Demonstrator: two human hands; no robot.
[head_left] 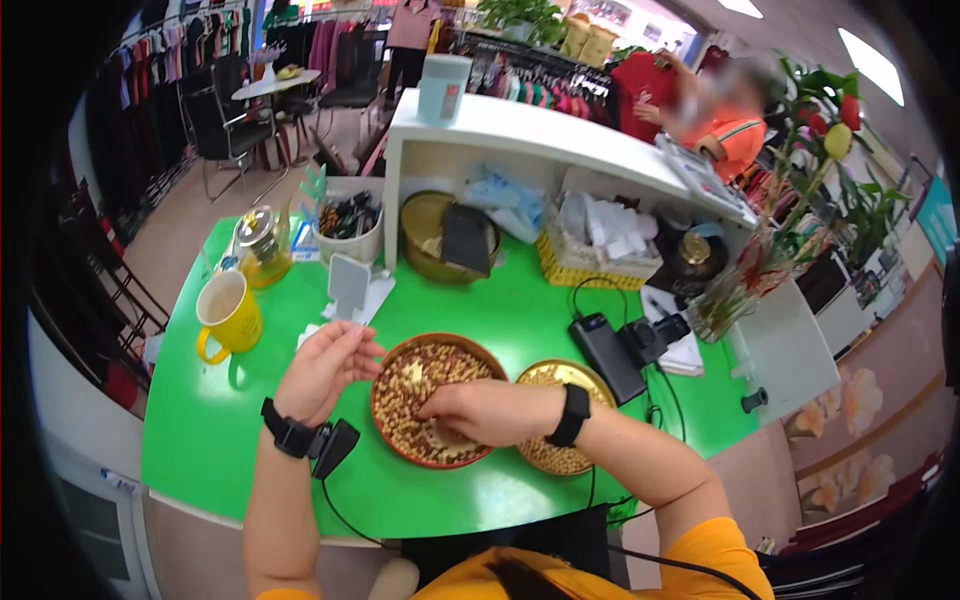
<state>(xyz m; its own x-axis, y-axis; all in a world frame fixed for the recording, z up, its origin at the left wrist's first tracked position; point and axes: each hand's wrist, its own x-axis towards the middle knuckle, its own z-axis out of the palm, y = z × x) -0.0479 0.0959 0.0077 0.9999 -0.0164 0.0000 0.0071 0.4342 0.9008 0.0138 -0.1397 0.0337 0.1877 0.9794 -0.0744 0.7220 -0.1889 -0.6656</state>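
Note:
A round bowl with an orange-red rim (pixel 384 440) stands in front of me, full of mixed beans (pixel 409 400), some pale and some reddish brown. My right hand (pixel 465 412) reaches into it from the right, fingers bent down and drawn together among the beans; what the fingertips hold is hidden. Partly under my right wrist is a gold-coloured bowl (pixel 606 389) of pale beans (pixel 556 458). My left hand (pixel 328 366) hovers by the first bowl's left rim, its fingers loosely curved and apart, with nothing seen in it.
On the green table (pixel 220 450) stand a yellow mug (pixel 232 318), a glass teapot (pixel 262 245) and a small grey stand (pixel 348 285). Behind are an olive bowl (pixel 420 225) and a yellow basket (pixel 590 265). A black power bank (pixel 607 357) with cables lies right. Another person holds a red garment beyond the counter.

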